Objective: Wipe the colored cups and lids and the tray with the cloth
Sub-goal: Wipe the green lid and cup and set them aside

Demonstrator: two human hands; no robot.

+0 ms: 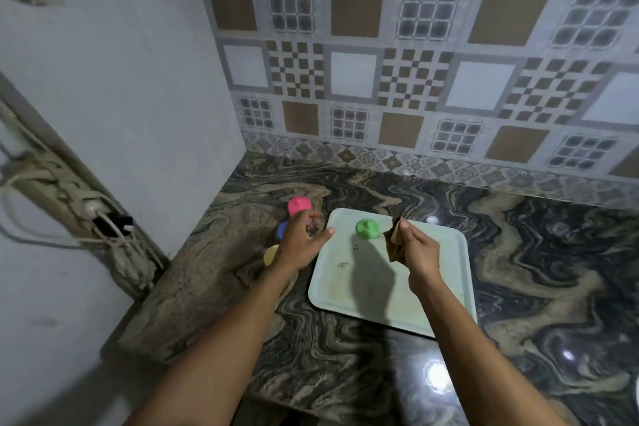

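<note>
R hand pinches the brown cloth btwn thumb & fingertips, and the cloth hangs bunched below the grip, over the far part of the tray. The green cup (cup or lid, can't tell) sits on the tray's far-left area, just left of the cloth and barely apart from it. So the R hand is the nearer one, w/ a short move left to reach it. L hand hovers off the tray's left edge w/ fingers loose & thumb out, and appears to grip nothing. It's over the row on the counter: pink cup farthest, blue cup in the middle, yellow cup nearest, the last 2 partly hidden by the hand. Likely next: L hand steadies or lifts a cup while the R brings the cloth to it. Dark specks show on the tray's bare middle, so it prob. needs wiping too.
</note>
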